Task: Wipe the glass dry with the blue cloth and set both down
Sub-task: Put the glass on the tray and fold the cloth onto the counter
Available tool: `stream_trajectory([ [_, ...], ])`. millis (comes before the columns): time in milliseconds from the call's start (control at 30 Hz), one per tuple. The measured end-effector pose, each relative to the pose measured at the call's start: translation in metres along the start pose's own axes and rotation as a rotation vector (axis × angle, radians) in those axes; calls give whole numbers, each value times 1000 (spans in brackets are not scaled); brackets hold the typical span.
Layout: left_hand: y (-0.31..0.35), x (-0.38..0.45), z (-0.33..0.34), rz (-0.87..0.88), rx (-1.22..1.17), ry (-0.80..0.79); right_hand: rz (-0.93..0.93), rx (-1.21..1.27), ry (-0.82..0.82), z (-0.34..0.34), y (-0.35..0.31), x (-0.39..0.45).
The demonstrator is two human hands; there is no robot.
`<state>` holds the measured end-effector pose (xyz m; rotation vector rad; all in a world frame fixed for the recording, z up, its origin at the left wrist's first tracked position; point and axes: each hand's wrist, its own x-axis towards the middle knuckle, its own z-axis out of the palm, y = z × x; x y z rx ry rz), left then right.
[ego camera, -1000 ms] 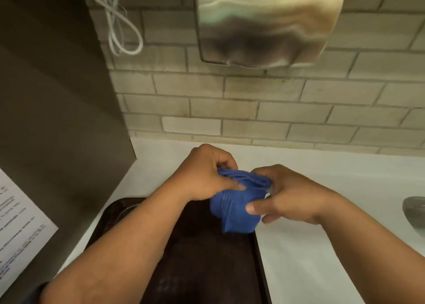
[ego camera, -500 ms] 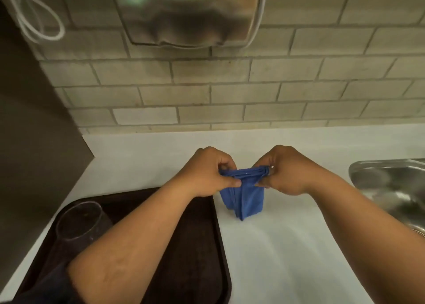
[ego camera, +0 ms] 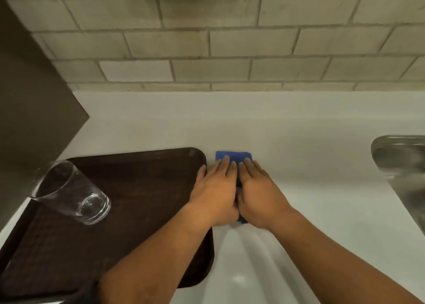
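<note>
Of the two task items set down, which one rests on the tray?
The glass, upright on the brown tray. The blue cloth lies on the white counter under both hands.

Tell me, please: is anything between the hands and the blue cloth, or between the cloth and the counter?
Nothing visible. Both hands, left and right, lie flat directly on the blue cloth, which rests on the white counter beside the brown tray.

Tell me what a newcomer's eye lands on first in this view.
First, the two hands, left hand and right hand, pressed flat side by side on the folded blue cloth, which lies on the white counter just right of the dark tray. Next, the clear glass standing on the tray's left side.
</note>
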<state>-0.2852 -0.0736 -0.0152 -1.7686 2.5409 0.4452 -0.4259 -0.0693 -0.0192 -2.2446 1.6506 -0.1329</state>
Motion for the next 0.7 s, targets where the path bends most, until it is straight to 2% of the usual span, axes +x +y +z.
stream_trajectory([
  [100, -9, 22, 10, -34, 167, -163, 14, -107, -169, 7, 16, 19],
  [233, -13, 20, 23, 37, 324, -136, -74, -189, -184, 12, 29, 13],
  [400, -19, 13, 33, 91, 324, -46, -66, -138, -164, 27, 26, 16],
  [600, -14, 14, 19, 73, 338, -150, 7, -216, -256, 16, 21, 22],
  [700, -15, 14, -3, 64, 224, -150, 71, -262, -236, -2, 0, 29],
])
